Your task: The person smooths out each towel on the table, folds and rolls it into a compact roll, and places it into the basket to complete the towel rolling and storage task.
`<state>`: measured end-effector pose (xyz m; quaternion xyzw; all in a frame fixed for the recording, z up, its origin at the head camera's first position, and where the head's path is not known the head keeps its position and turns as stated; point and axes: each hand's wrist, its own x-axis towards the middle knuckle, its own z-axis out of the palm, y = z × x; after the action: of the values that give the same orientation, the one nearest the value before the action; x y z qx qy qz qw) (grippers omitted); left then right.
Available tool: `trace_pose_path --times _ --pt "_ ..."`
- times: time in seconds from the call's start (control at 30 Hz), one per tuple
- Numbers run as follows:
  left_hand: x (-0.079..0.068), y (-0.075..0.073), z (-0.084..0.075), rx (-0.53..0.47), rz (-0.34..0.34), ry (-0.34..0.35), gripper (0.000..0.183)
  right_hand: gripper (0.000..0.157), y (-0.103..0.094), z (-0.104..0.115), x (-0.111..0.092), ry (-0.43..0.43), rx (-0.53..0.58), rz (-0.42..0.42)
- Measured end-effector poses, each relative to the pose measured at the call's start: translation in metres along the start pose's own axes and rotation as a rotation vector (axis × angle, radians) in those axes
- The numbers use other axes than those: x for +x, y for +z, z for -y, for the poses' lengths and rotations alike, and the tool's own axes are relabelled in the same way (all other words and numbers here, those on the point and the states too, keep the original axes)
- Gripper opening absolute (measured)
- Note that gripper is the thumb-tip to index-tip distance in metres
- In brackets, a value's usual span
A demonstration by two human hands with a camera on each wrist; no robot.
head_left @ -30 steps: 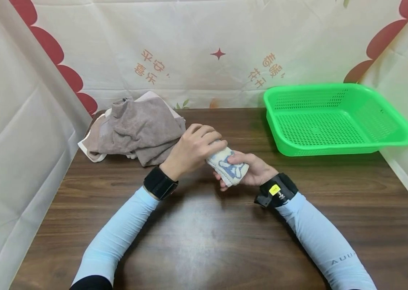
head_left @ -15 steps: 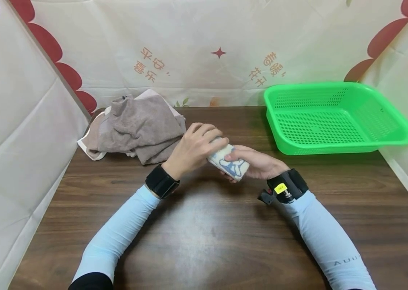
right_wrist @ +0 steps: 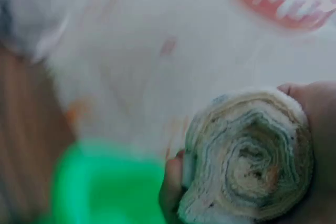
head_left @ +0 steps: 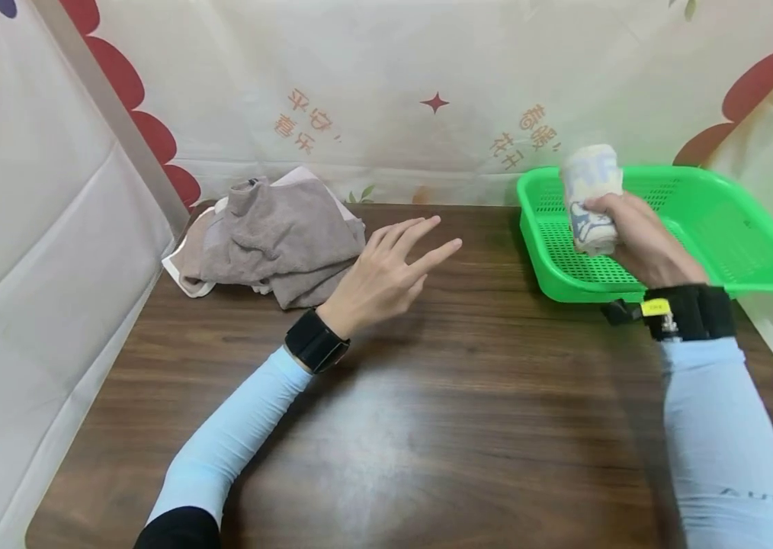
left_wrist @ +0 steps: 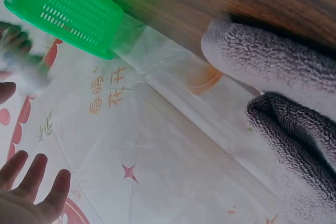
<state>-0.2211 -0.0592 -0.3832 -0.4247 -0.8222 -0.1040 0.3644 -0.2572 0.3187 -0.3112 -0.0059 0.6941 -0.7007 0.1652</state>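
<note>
One rolled white-and-blue towel (head_left: 592, 191), gripped in the right hand (head_left: 650, 240) above the left part of one green basket (head_left: 565, 288), partly blocking the view of it; left hand (head_left: 386, 278) well apart, fingers spread wide. Beneath, a dark wood-grain counter (head_left: 482, 396), with pale printed cloth (head_left: 373, 69) at back and sides. Just beside the left hand, one heap of grey-brown cloths (head_left: 283, 236), too bunched to count.

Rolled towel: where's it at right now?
In the head view, right of centre: the rolled towel is gripped in the right hand, seen against the left end of the green basket.
</note>
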Motion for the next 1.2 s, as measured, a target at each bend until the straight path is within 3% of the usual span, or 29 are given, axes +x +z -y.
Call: trace_pose_path --times 0.13,0.27,0.57,0.73,0.9,1.1,1.2 --pt "-0.004 0.001 -0.001 0.0 0.024 -0.012 0.061 0.037 -0.024 -0.012 0.032 0.197 -0.364 -0.011" --pt "-0.008 0.003 -0.002 0.005 0.076 -0.019 0.064 0.045 -0.034 -0.028 0.051 0.306 -0.498 0.068" --pt "-0.01 0.006 -0.004 0.017 0.133 -0.043 0.066 0.065 -0.033 -0.032 0.063 0.353 -0.56 0.2" --pt "-0.01 0.008 -0.005 0.017 0.153 -0.041 0.07 0.04 -0.027 -0.03 0.06 0.38 -0.669 0.164" --pt "-0.01 0.009 -0.005 0.028 0.171 -0.038 0.069 0.044 -0.029 -0.026 0.055 0.376 -0.823 0.128" --pt "-0.009 0.009 -0.005 0.026 0.196 -0.038 0.068 0.031 -0.034 -0.022 0.052 0.32 -0.803 0.126" --pt "-0.008 0.009 -0.005 0.022 0.21 -0.039 0.068 0.033 -0.037 -0.02 0.049 0.288 -0.799 0.131"
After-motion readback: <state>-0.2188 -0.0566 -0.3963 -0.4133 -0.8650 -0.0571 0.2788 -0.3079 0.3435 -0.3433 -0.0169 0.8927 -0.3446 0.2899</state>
